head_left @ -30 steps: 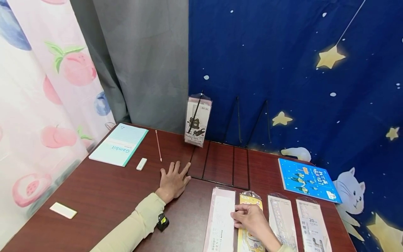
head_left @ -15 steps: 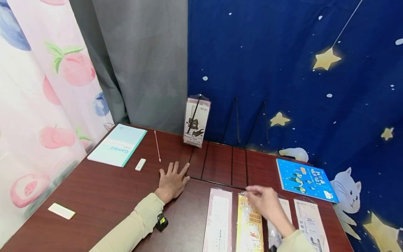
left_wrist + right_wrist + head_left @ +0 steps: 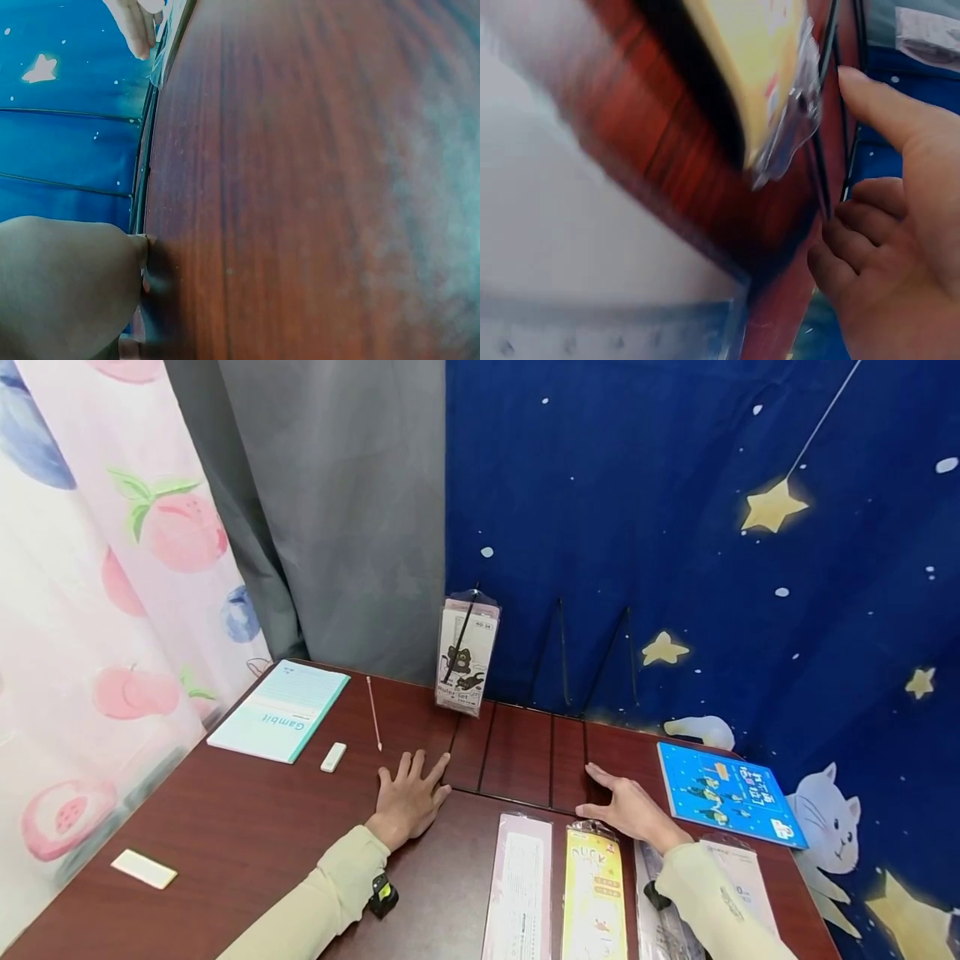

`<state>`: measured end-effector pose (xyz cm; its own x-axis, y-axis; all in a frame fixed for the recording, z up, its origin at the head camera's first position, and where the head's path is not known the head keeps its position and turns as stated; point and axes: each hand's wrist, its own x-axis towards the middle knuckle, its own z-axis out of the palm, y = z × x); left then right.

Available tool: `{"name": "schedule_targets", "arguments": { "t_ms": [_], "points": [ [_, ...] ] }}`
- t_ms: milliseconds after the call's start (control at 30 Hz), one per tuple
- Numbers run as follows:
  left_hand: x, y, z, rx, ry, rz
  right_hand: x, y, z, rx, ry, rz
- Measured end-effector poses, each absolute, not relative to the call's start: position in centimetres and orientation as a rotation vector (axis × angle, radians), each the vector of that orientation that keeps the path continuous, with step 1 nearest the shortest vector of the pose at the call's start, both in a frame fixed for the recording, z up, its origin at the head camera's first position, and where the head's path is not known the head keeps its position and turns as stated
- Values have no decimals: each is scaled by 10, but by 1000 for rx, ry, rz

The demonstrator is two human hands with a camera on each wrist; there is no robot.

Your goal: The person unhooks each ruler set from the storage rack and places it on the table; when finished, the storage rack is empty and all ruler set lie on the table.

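Observation:
My left hand (image 3: 408, 797) rests palm down on the table with its fingers spread. Its fingertips are right at the left side of a black wire rack (image 3: 517, 800). Farther right, my right hand (image 3: 630, 802) reaches over the table by the rack's right front corner, fingers extended and holding nothing. Just below its thumb lies a yellow duck packet (image 3: 596, 893), beside a pink-edged packet (image 3: 521, 893). A clear ruler packet (image 3: 662, 918) and another pale packet (image 3: 750, 877) are partly hidden by the right sleeve. A packaged ruler set (image 3: 467, 660) hangs on the rack's left hook.
Two bare hooks (image 3: 564, 652) stand at the rack's back. A blue book (image 3: 731, 793) lies at the right. On the left are a Gambit notebook (image 3: 279, 710), a pink stick (image 3: 374, 714), a small white eraser (image 3: 333, 757) and a larger white block (image 3: 144, 868). Curtains enclose the table's back.
My right hand has left the yellow packet, where its fingertips were at the pink packet's edge, and moved forward to the rack's corner. The left hand has stayed put.

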<state>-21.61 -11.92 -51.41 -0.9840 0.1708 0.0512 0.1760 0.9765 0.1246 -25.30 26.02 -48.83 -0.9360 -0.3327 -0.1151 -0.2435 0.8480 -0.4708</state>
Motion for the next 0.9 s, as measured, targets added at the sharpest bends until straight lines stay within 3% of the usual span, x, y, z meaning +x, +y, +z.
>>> {"name": "schedule_targets", "arguments": {
  "t_ms": [467, 733, 900],
  "points": [
    [-223, -119, -506, -274, -3149, -290, -257, 267, -494, -469, 2778, -610],
    [-252, -144, -480, -368, -3050, -866, -257, 267, -494, -434, 2773, -615],
    [-286, -167, -457, -235, -2673, -1392, -258, 263, -492, -427, 2786, -617]
  ]
}}
